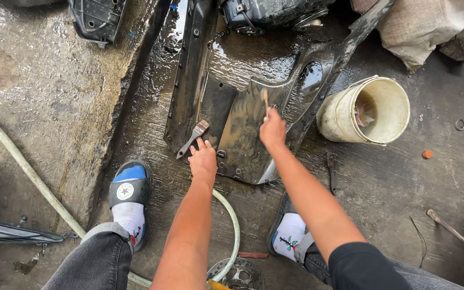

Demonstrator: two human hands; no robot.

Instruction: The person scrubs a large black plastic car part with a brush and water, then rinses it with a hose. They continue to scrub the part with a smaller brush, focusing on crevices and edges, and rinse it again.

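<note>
A large black plastic vehicle panel (253, 75) lies flat on the wet concrete floor, coated in mud and water. My right hand (273, 129) is shut on a small brush whose wooden handle (265, 99) sticks up over the panel's middle. My left hand (203, 159) rests with fingers spread on the panel's near edge. A paintbrush (193, 138) with a grey handle lies on the panel just beyond my left fingertips, apart from them.
A tipped cream bucket (369, 110) lies right of the panel. A pale hose (28, 172) runs along the left and curves under my arms. A brake disc (238, 275) sits at the bottom. More black parts (98, 19) and a sack (420, 27) lie behind.
</note>
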